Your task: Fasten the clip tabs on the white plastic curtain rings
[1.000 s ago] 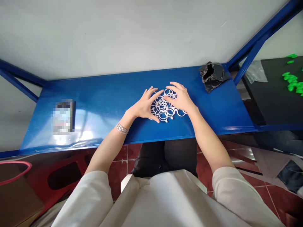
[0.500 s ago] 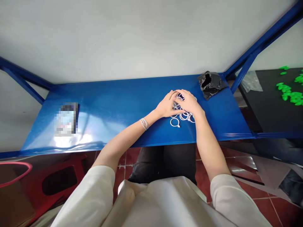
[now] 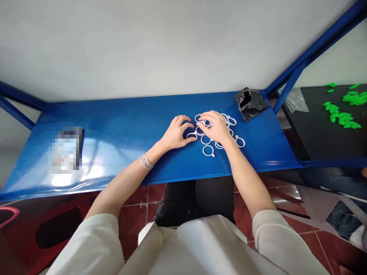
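Several white plastic rings [image 3: 208,151] lie spread on the blue metal shelf [image 3: 123,126] in front of me. My left hand [image 3: 175,134] rests on the shelf with its fingers curled, and a white ring [image 3: 191,135] sits between thumb and forefinger. A silver bracelet [image 3: 146,161] circles that wrist. My right hand [image 3: 215,127] lies over the middle of the rings, its fingers bent and pinching one ring near the fingertips. The two hands are close together, almost touching.
A crumpled black plastic bag [image 3: 248,102] sits at the shelf's back right corner. A blurred flat object [image 3: 65,150] lies far left. Green pieces [image 3: 341,116] are scattered on a black table [image 3: 318,133] to the right. A red stool [image 3: 57,229] stands lower left.
The rings were bunched under both hands and are now spread out more. My hands had closed together over the pile and have since parted slightly, the left one drawing back to the left.
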Available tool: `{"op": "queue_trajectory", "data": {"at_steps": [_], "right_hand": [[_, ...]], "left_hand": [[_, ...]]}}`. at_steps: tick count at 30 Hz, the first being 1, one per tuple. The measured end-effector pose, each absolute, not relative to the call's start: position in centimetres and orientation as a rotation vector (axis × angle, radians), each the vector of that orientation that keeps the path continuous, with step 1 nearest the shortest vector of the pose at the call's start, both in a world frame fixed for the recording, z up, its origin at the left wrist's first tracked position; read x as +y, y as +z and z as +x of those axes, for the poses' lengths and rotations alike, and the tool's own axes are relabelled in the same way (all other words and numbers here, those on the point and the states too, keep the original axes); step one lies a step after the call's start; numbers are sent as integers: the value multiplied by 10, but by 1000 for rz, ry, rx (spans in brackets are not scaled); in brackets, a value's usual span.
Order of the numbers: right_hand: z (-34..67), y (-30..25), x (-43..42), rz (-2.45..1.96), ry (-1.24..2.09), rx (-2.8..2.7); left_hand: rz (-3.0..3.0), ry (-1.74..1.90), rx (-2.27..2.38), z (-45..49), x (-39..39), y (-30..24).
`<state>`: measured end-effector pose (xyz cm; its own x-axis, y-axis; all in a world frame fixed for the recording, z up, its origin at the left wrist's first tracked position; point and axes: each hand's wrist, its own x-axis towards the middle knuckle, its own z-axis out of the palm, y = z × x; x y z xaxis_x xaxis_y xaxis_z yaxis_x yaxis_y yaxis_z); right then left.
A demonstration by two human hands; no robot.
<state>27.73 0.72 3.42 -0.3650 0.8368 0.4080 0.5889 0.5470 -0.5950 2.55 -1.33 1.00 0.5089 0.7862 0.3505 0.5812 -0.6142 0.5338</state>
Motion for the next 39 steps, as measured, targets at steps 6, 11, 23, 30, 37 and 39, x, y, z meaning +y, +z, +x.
{"op": "queue_trajectory", "data": {"at_steps": [6,11,23,30,37,39], "right_hand": [[258,33,-4,-1052,591,-2216],[246,35,-13,-978,830,-2049],[242,32,-9,-903,1562,-1633],[234,36,-16,-813,1782,-1529],[231,41,-20,-753,1734,-1623],[228,43,-22,-742,1720,-1630]], "left_hand": [[2256,892,1192,14,-10,16],[1783,1142,1131,20,-12,14],[1337,971,873,25,-12,26],[1287,760,792,23,-9,33],[1290,685,721,23,-8,34],[1324,672,721,23,-7,33]]}}
